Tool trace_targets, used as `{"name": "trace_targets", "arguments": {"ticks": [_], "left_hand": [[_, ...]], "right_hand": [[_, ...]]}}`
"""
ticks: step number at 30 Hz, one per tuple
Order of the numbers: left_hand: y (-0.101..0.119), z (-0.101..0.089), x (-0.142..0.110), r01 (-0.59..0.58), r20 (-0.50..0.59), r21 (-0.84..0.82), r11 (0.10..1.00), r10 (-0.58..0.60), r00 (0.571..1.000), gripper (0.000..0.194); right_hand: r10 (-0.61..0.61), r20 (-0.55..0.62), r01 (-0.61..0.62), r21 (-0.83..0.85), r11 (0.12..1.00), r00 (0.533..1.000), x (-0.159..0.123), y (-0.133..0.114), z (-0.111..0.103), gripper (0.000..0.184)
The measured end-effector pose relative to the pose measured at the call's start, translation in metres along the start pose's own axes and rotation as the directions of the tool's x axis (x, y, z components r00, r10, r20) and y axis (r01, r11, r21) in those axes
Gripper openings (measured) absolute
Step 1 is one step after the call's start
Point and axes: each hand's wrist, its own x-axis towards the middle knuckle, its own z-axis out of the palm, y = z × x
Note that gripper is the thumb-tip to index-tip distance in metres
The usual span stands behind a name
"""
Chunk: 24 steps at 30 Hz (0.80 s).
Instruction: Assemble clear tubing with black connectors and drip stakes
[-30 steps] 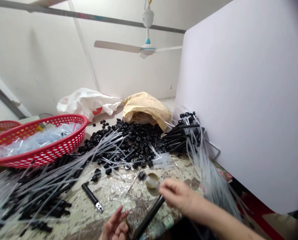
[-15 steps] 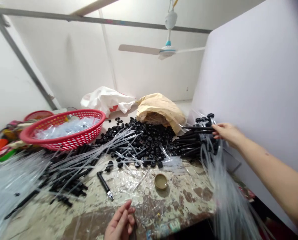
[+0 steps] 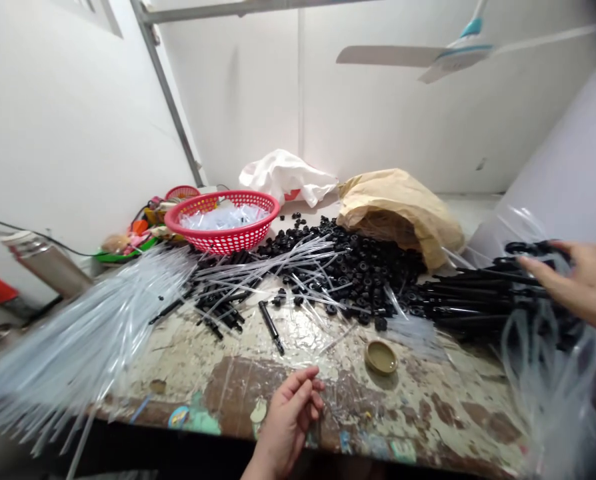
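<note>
At the R end of the worktop [image 3: 173, 363], the person's R hand [image 3: 581, 283] is over a bundle of long black cylindrical tubes [image 3: 463, 303], thumb and fingers by the dark ends; can't tell if its grip has closed on any. The bundle lies roughly parallel to the back edge, w/ a mass of limp translucent plastic tubing [image 3: 548, 380] drooping at the R front corner.

L hand [image 3: 295, 410] is at the middle of the front edge, palm turned inward, fingers half-curled, grip slack & part-open. Just beyond it: a lone slim black rod [image 3: 271, 327], slanting. To its R, nr the front, a small shallow olive-brown round dish [image 3: 381, 373].

Mid-worktop, toward the back, is a big heap of small black round plastic pieces [image 3: 363, 267], w/ thin clear plastic strands [image 3: 288, 257] across its L part. Behind the heap, a crumpled tan paper bag [image 3: 403, 197], mouth facing front; to its L, a white plastic bag [image 3: 288, 173].

Back L: a red perforated plastic basket [image 3: 238, 241] w/ clear plastic packets [image 3: 223, 217] inside. A thick fan of translucent tubes [image 3: 93, 333] spills over the L front corner.
</note>
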Motion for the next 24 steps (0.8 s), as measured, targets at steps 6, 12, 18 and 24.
{"name": "trace_targets", "arguments": {"ticks": [6, 12, 18, 24], "left_hand": [[-0.002, -0.001, 0.000, -0.016, 0.019, -0.004, 1.000, 0.017, 1.000, 0.023], [-0.005, -0.005, -0.002, -0.011, 0.025, -0.023, 1.000, 0.012, 1.000, 0.026], [-0.010, -0.011, 0.000, -0.023, 0.044, -0.048, 0.999, 0.025, 0.999, 0.028], [-0.011, -0.014, 0.006, 0.019, 0.097, -0.094, 0.995, -0.010, 0.995, 0.030]], "right_hand": [[-0.296, 0.353, 0.246, 0.179, 0.953, 0.887, -0.063, -0.147, 0.086, 0.028], [-0.347, 0.702, 0.248, 0.244, 0.938, 0.622, -0.141, -0.241, 0.218, 0.031], [-0.267, 0.745, 0.271, 0.119, 0.955, 0.611, -0.160, -0.265, 0.264, 0.021], [-0.315, 0.771, 0.388, 0.097, 0.917, 0.553, -0.152, -0.246, 0.252, 0.019]]}}
